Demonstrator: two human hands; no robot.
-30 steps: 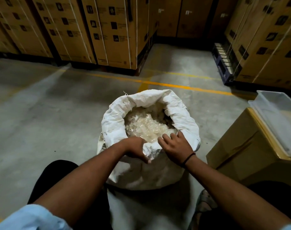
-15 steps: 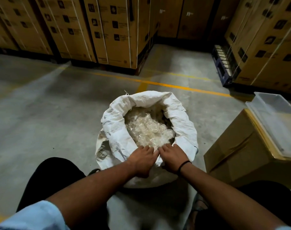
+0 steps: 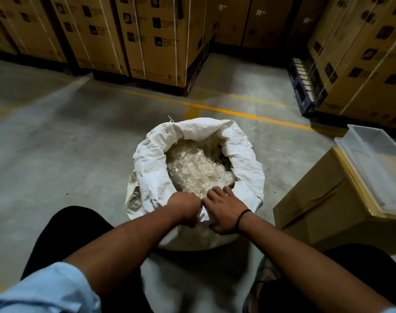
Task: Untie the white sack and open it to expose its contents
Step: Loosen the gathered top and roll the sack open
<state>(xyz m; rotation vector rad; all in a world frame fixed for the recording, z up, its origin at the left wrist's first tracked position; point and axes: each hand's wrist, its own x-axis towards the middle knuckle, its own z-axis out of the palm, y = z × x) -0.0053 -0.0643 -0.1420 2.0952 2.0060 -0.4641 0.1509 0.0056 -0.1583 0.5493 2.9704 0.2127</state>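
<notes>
Here, left hand (image 3: 185, 208) grips sack (image 3: 150, 168) rim.

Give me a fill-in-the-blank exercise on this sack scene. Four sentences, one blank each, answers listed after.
1. The white sack stands on the floor with its mouth ____.
2. The left hand and the right hand both grip the sack's rim; the black band sits on the ____ wrist.
3. The clear tray rests on top of a ____ box.
4. The painted line on the floor beyond the sack is ____.

Missing words: open; right; cardboard; yellow.
</notes>
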